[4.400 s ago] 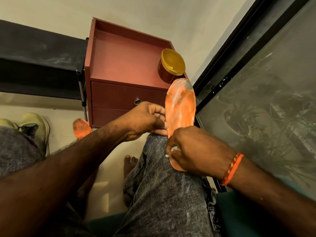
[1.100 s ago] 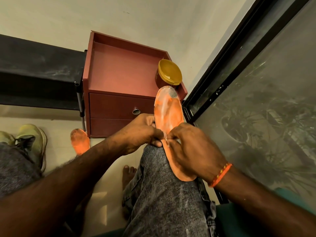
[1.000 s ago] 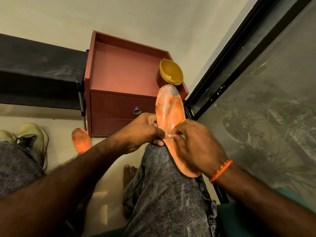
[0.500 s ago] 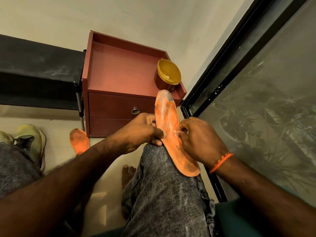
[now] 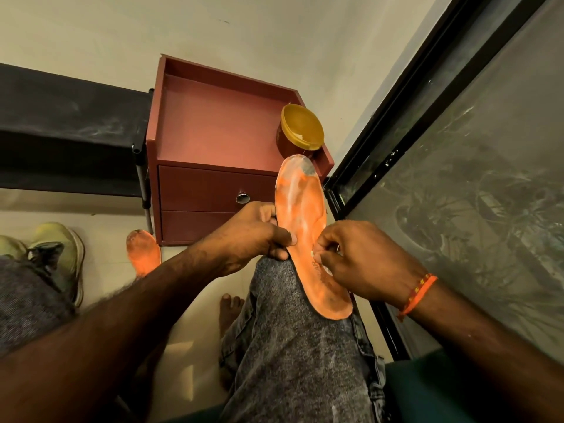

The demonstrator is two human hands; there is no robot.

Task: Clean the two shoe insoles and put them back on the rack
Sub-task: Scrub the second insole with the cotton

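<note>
With the orange insole [image 5: 300,215] propped on the person's knee [image 5: 280,279], the left hand [image 5: 253,236] pinching its edge and the right hand [image 5: 357,261] clenched on a small white scrap against it, hard rubbing could slide it off onto the floor beside the second insole [image 5: 143,253].

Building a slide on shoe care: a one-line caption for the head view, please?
Left hand grips an orange insole on the knee while the right hand works its surface.

Floor [image 5: 106,221], orange insole [image 5: 143,254], shoes [image 5: 61,251]
</note>
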